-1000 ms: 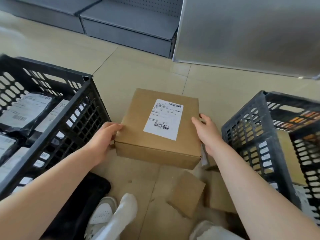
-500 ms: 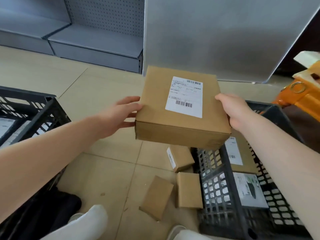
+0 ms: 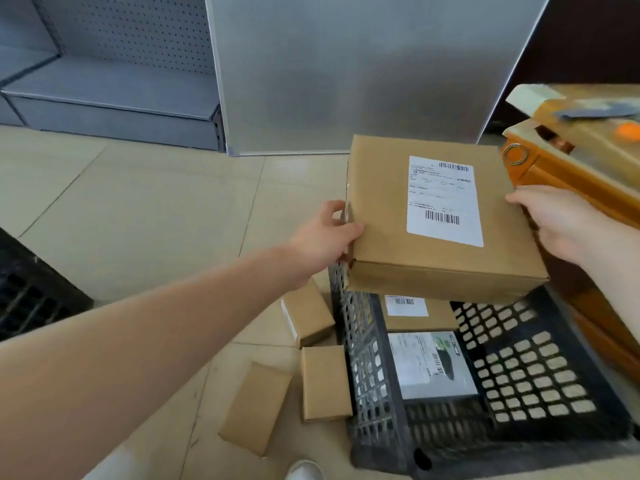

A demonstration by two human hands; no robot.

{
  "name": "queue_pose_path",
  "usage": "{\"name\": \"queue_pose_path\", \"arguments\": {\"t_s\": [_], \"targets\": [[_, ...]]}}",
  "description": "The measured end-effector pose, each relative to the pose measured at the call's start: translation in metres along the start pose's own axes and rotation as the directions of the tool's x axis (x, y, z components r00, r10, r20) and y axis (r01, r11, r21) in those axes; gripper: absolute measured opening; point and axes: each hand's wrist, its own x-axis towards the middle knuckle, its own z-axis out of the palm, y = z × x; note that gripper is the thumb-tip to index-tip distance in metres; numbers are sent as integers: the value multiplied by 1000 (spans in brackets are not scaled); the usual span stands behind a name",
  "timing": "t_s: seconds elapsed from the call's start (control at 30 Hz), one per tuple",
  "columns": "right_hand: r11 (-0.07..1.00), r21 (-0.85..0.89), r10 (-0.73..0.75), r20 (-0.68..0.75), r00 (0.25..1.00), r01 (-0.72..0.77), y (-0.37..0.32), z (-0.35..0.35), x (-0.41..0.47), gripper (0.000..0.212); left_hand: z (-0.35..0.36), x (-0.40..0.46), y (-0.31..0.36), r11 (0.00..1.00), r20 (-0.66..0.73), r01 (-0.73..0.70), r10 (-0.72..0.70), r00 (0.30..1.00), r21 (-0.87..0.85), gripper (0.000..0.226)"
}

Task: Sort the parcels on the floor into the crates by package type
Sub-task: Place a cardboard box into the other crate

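left hand point(image 3: 327, 237) and right hand point(image 3: 557, 221) clamp opposite sides of the cardboard box point(image 3: 440, 216), held over the right crate point(image 3: 377, 410). two boxes already lie inside; three small boxes point(image 3: 322, 382) remain on the floor point(image 3: 138, 220), so sorting seems partway.

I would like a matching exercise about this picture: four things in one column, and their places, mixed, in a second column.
1. large cardboard box
2. three small boxes
3. grey crate
4. printed white parcel

a. on the floor, left of the crate
b. held between both hands, above the crate
c. lying inside the crate
d. standing on the floor at the right

Pairs: 1-b, 2-a, 3-d, 4-c
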Motion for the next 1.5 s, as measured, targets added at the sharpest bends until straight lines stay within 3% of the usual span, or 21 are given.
{"name": "queue_pose_path", "arguments": {"t_s": [0.27, 0.37, 0.6, 0.73, 0.87, 0.93, 1.03, 1.2, 1.27, 1.33, 1.4, 1.43, 1.5], "targets": [[993, -54, 104, -51, 993, -106, 48, -30, 25, 32, 78, 17, -19, 973, 62, 160, -152, 986, -166, 68], [988, -90, 123, -35, 992, -126, 69, -30, 33, 45, 95, 22, -21, 945, 97, 256, -241, 966, -203, 64], [972, -62, 229, 48, 972, -226, 105, -18, 28, 64, 134, 39, -28, 949, -111, 302, -311, 944, -91, 74], [963, -22, 268, 47, 962, -267, 123, -7, 29, 65, 150, 49, -41, 901, -93, 415, -427, 900, -124, 82], [964, -46, 264, 15, 964, -263, 171, 0, 57, 117, 160, 58, -58, 845, -90, 494, -519, 850, -207, 87], [963, -120, 246, 39, 968, -240, 166, 12, 43, 111, 161, 61, -62, 837, -77, 513, -534, 842, -190, 74], [967, -140, 223, 58, 973, -213, 161, 29, 27, 75, 161, 60, -66, 840, -77, 539, -543, 836, -65, 63], [970, -107, 229, 100, 968, -218, 190, 36, 36, 92, 160, 52, -71, 829, -76, 542, -537, 840, 140, 70], [977, -63, 211, 110, 971, -205, 192, 38, 36, 82, 157, 50, -78, 856, -36, 492, -493, 870, 157, 68], [983, -52, 182, 121, 976, -177, 190, 42, 35, 68, 161, 50, -76, 863, -39, 465, -467, 883, 196, 82], [985, -35, 172, 154, 973, -169, 196, 41, 39, 67, 167, 49, -78, 872, -56, 357, -360, 931, 335, 95], [987, -47, 158, 184, 970, -152, 196, 41, 40, 66, 170, 49, -84, 840, -53, 254, -261, 964, 479, 96], [983, -134, 149, 225, 963, -121, 201, 41, 41, 73, 175, 50, -98, 627, 22, 66, -132, 991, 776, 98]]}}
